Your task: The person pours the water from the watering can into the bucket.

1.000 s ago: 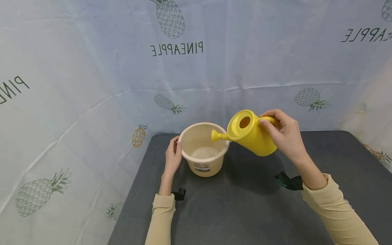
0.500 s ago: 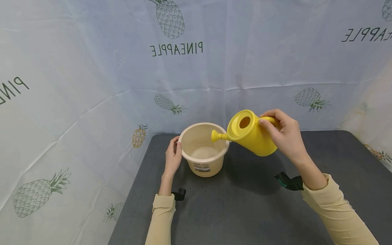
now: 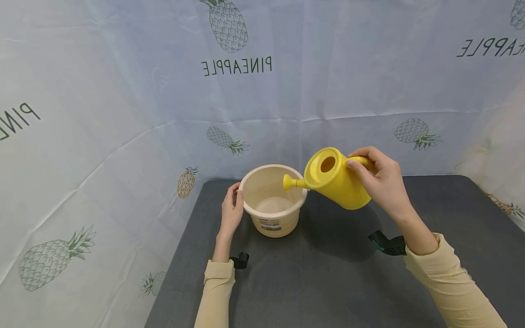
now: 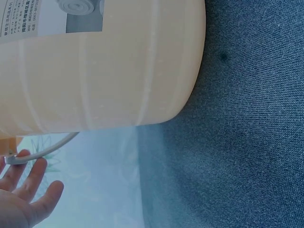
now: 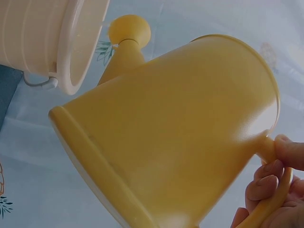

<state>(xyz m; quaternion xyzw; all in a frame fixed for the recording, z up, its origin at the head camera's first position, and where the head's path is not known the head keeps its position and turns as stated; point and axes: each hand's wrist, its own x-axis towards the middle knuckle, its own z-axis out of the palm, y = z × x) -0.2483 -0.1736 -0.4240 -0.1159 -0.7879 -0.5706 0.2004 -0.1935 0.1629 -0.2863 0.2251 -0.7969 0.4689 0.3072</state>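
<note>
A cream plastic bucket (image 3: 274, 225) with a paper label stands upright on the dark table. My left hand (image 3: 231, 213) holds it by the rim on its left side; in the left wrist view several fingers (image 4: 35, 178) lie beside its thin bail handle (image 4: 52, 147). With my right hand (image 3: 383, 184) I grip the handle of a yellow watering can (image 3: 348, 187), held up in the air to the bucket's right. The can tilts left, so its round spout head (image 3: 288, 182) overlaps the bucket's opening. In the right wrist view my curled fingers (image 5: 263, 187) wrap the can's handle.
A dark cloth-covered table (image 3: 283, 282) extends under everything. Behind and to the left hangs a pale curtain (image 3: 123, 205) printed with pineapples. Black wrist mounts (image 3: 387, 243) stick out beside both forearms.
</note>
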